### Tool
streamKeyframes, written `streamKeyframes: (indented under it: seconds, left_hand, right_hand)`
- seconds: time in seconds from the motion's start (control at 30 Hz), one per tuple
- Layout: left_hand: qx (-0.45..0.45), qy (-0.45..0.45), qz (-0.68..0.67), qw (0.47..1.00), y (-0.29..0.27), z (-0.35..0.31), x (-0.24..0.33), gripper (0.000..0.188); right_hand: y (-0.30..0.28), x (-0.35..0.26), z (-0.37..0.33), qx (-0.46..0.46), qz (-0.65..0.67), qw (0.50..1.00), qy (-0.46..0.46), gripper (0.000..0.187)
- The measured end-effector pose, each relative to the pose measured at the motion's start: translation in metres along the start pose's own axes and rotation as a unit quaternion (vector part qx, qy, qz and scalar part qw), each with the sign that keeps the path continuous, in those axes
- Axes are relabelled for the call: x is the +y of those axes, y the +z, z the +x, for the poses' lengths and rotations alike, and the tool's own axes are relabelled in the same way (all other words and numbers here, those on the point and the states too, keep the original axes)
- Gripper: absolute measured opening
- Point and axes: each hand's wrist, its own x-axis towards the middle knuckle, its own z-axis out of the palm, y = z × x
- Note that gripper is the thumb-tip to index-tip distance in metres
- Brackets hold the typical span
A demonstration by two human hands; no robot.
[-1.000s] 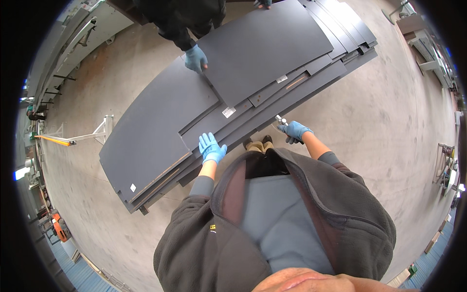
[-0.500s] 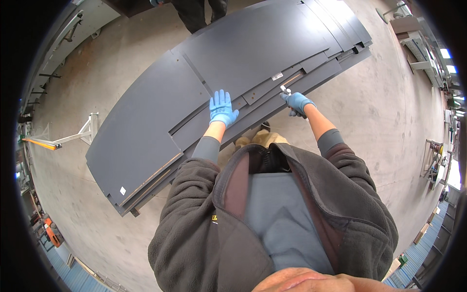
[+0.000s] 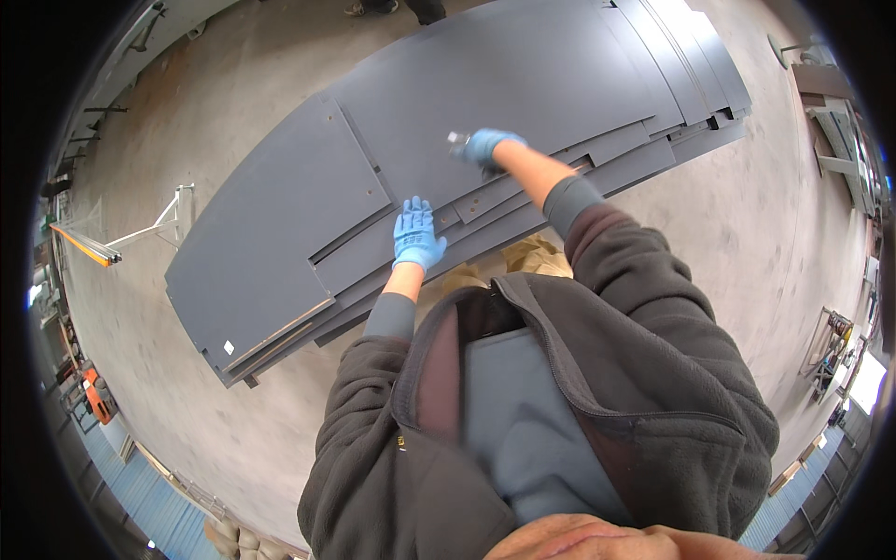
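My left hand [image 3: 417, 236], in a light blue glove, lies flat with fingers stretched out near the front edge of a stack of dark grey panels [image 3: 252, 233]. Raised over the middle of the stack, my right hand [image 3: 487, 147] is gloved too and closed around a small tool with a whitish-silver head [image 3: 457, 140]. Motion blurs this tool, and my fingers cover its handle, so its exact kind does not show. The panels are flat and overlap in layers, with small holes, slots and a curved far edge. A small white label [image 3: 228, 347] sticks to the left end.
Beyond the panels, a person's dark legs and shoe [image 3: 371, 7] show at the top. To the left stands a white metal stand with an orange bar [image 3: 86, 245]. Benches and racks [image 3: 831, 350] line the right side. Concrete floor [image 3: 644, 238] surrounds the stack.
My right hand has swung from the near edge up and left over the panels with the tool. My left hand stays flat on them. The far person's legs have shifted away.
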Motion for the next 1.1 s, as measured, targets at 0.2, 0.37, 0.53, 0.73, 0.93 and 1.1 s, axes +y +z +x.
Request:
streamKeyframes:
  seconds: [0.2, 0.37, 0.53, 0.73, 0.93, 1.1]
  left_hand:
    - [0.001, -0.026, 0.007, 1.000, 0.001, 0.002, 0.011, 0.104]
    - [-0.030, -0.051, 0.020, 0.998, -0.009, 0.004, 0.022, 0.104]
    - [-0.074, -0.061, 0.058, 0.994, -0.030, 0.007, 0.031, 0.103]
    - [-0.121, -0.082, 0.050, 0.988, -0.036, 0.008, 0.034, 0.108]
    - [-0.116, -0.113, 0.027, 0.987, -0.041, 0.008, 0.042, 0.106]
    - [-0.092, -0.126, 0.018, 0.988, -0.039, 0.001, 0.047, 0.103]
  right_hand:
    - [-0.138, 0.154, 0.043, 0.167, 0.320, 0.911, 0.200, 0.068]
    - [-0.079, 0.208, 0.019, -0.012, -0.042, 0.997, 0.069, 0.050]
    - [-0.070, 0.247, -0.011, -0.055, 0.080, 0.994, 0.044, 0.047]
    - [-0.166, 0.314, -0.001, 0.199, 0.263, 0.900, 0.285, 0.058]
    - [-0.076, 0.236, 0.038, -0.010, 0.070, 0.996, 0.060, 0.065]
    - [-0.103, 0.278, 0.053, 0.307, 0.045, 0.945, 0.099, 0.056]
